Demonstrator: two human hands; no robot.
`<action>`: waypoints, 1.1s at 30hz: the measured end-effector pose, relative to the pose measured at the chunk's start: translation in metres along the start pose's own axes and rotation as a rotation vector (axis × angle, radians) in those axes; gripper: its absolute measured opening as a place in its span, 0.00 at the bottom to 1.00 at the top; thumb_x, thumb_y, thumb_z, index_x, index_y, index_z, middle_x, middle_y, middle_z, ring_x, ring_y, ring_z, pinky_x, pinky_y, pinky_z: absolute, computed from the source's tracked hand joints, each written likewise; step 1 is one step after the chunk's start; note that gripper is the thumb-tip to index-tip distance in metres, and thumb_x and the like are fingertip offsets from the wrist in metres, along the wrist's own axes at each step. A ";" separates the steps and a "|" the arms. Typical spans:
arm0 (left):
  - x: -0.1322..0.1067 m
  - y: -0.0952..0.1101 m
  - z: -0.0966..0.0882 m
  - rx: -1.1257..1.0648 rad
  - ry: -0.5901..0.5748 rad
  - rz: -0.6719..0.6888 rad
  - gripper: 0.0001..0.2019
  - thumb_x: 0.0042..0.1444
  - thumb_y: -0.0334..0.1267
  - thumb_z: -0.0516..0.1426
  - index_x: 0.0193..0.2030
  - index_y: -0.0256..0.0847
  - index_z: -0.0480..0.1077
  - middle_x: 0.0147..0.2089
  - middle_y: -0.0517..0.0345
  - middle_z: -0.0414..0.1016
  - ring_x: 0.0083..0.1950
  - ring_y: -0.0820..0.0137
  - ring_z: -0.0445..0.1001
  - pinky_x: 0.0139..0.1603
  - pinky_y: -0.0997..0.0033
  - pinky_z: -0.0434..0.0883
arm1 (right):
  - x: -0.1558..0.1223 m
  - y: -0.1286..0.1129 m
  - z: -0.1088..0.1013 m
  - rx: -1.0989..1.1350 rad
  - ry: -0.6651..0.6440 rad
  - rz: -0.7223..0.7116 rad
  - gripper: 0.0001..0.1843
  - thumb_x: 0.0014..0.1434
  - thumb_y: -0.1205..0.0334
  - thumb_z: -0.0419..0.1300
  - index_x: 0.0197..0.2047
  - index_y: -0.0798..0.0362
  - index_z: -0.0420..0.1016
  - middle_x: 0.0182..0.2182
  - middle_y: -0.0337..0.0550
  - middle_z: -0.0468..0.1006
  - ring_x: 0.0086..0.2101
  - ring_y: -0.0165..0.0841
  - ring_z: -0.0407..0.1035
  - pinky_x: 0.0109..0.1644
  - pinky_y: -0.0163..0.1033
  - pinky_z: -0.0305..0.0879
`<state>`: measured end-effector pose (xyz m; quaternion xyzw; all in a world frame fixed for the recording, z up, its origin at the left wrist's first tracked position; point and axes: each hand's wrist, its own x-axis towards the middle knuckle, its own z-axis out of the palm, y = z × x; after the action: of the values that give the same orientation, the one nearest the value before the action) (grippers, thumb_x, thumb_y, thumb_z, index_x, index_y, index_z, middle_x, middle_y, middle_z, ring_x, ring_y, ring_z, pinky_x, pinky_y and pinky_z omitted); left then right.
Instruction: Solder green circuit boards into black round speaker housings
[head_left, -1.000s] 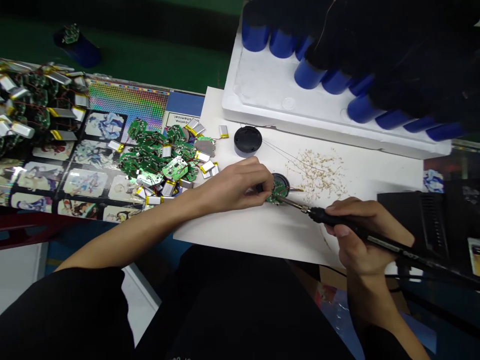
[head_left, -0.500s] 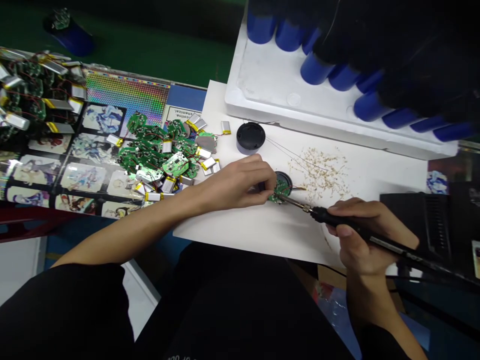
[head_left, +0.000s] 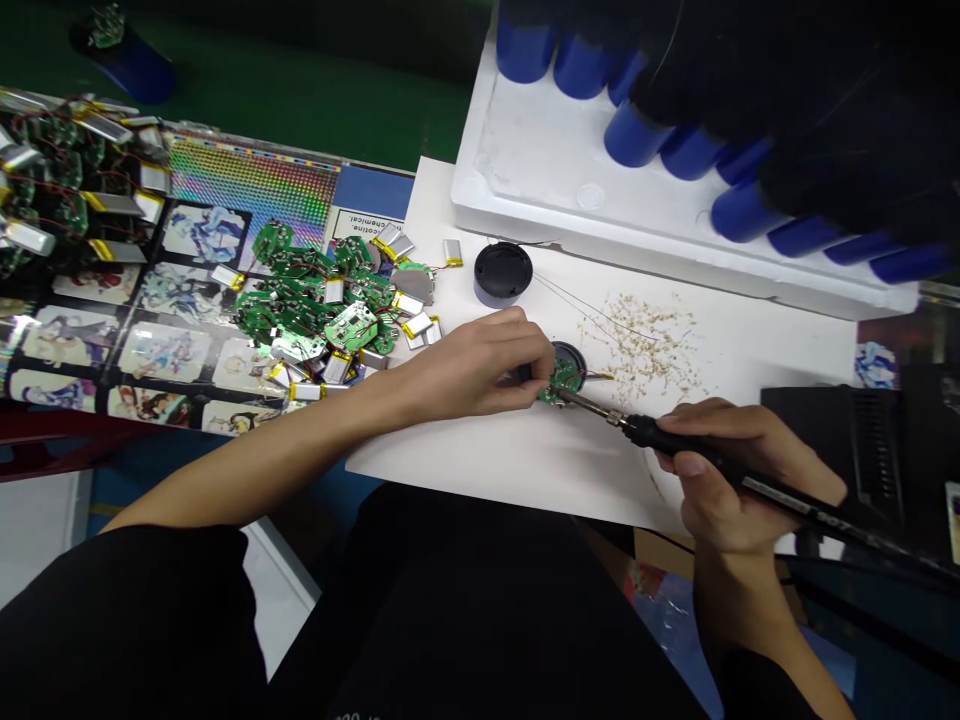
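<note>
- Step in hand: the tip of the soldering iron (head_left: 589, 402) reached the small green circuit board (head_left: 564, 382), apparently working at a joint; the exact contact point was too small to tell.
- Left hand (head_left: 472, 372): a narrow pinch, thumb and fingers closed on the board's near edge, steadying it.
- Right hand (head_left: 739, 470): wrapped around the iron's black handle, held like a pen.
- Board: on the white sheet (head_left: 525, 470), lying on a round black housing (head_left: 568, 352), slightly tilted as far as could be judged.
- Next move: it seemed to call for a steady pinch and a tip kept clear of the neighbouring parts.
- Nearby: a black cap (head_left: 502, 272) sat beyond the left hand, and a scatter of pale solder scraps (head_left: 641, 345) lay right of the board.
- Further left: a heap of green boards (head_left: 300, 300) and small pouch cells (head_left: 451, 252) spread over a printed mat (head_left: 187, 340).
- In the way: thin wires (head_left: 592, 315) crossed the sheet near the housing.
- Beyond: a white foam tray (head_left: 525, 170) held blue cylinders (head_left: 577, 65), partly hidden by a dark blurred shape.
</note>
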<state>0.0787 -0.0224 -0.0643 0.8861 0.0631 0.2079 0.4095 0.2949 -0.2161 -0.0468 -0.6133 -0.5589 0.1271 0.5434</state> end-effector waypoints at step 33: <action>0.001 0.000 0.001 0.006 0.005 0.019 0.05 0.69 0.30 0.58 0.41 0.41 0.72 0.44 0.53 0.83 0.48 0.65 0.75 0.52 0.64 0.72 | 0.006 -0.008 0.019 0.118 0.209 0.007 0.19 0.73 0.48 0.63 0.63 0.43 0.79 0.44 0.46 0.88 0.29 0.40 0.83 0.22 0.44 0.75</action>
<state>0.0795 -0.0227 -0.0645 0.8874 0.0563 0.2139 0.4045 0.2777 -0.2030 -0.0450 -0.5921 -0.4885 0.0974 0.6334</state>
